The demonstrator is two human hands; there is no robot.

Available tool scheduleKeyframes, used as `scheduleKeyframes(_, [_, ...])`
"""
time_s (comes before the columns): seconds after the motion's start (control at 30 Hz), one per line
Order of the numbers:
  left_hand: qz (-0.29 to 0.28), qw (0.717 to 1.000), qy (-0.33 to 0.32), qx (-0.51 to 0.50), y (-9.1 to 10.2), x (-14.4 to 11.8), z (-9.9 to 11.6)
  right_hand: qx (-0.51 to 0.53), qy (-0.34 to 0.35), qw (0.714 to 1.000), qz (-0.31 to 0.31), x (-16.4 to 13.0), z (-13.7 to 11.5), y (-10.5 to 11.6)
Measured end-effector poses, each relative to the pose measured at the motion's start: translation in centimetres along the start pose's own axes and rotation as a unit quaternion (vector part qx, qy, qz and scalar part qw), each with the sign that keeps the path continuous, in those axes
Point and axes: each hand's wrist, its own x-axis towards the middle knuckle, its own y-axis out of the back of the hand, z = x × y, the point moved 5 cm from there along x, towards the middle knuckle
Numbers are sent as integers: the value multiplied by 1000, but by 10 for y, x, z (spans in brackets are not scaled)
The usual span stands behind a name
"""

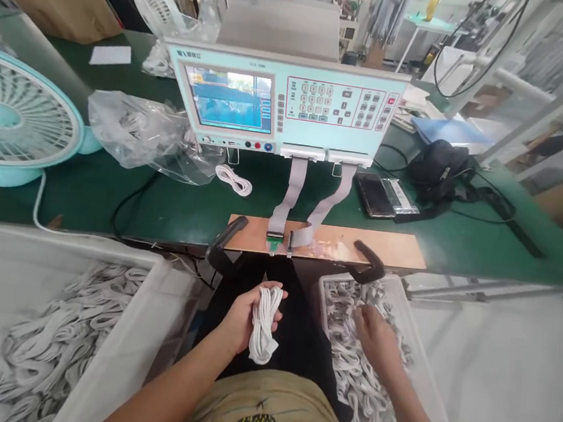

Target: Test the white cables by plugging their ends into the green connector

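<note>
My left hand [243,314] is closed around a bundle of coiled white cables [264,327], held upright over my lap. My right hand [374,335] reaches down into a white bin [434,408] on my right, fingers spread on the pile of coiled white cables [346,359] inside it. Just beyond my hands a wooden board [388,248] lies at the bench edge, with two grey ribbon cables [290,195] running down to small connectors [278,241] on it from a pale blue tester [283,104] with a screen and keypad.
A larger white bin [148,331] at my left holds several coiled white cables. On the green bench stand a pale blue fan [14,119], a clear plastic bag [139,132], a loose white cable coil [234,180], a phone [374,195] and a black pouch [439,167].
</note>
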Motion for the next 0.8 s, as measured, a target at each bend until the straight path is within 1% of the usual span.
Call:
scheduleKeyframes(0.03, [4, 1000, 12, -3, 0, 4, -4, -35, 34, 999, 13, -5, -1, 5])
scheduleKeyframes(0.07, [5, 1000, 23, -5, 0, 7, -8, -38, 77, 996, 4, -12, -9, 4])
scheduleKeyframes(0.1, [5, 999, 33, -7, -1, 10, -11, -11, 127, 991, -27, -18, -24, -1])
scheduleKeyframes(0.13, [4, 999, 42, -9, -3, 13, -15, 33, 179, 981, -73, -25, -42, -9])
scheduleKeyframes(0.17, [2, 999, 51, -12, -4, 14, -19, 81, 223, 963, -125, -32, -63, -19])
scheduleKeyframes(0.23, [4, 998, 67, -16, -5, 16, -25, 150, 297, 925, -184, -41, -101, -34])
scheduleKeyframes(0.27, [9, 997, 72, -18, -4, 16, -28, 166, 325, 910, -199, -43, -116, -40])
scheduleKeyframes(0.33, [21, 996, 82, -16, -2, 16, -32, 171, 372, 888, -208, -44, -136, -49])
scheduleKeyframes(0.4, [30, 995, 91, -3, 1, 14, -34, 159, 406, 874, -215, -42, -143, -56])
scheduleKeyframes(0.5, [25, 995, 94, 17, 4, 13, -36, 132, 428, 863, -234, -38, -144, -61])
scheduleKeyframes(0.57, [19, 995, 91, 22, 5, 14, -36, 116, 440, 855, -248, -37, -144, -61])
scheduleKeyframes(0.7, [8, 993, 101, 57, 7, 16, -39, 93, 505, 823, -245, -40, -153, -54])
scheduleKeyframes(0.8, [7, 992, 101, 78, 7, 20, -43, 32, 546, 801, -244, -44, -163, -54])
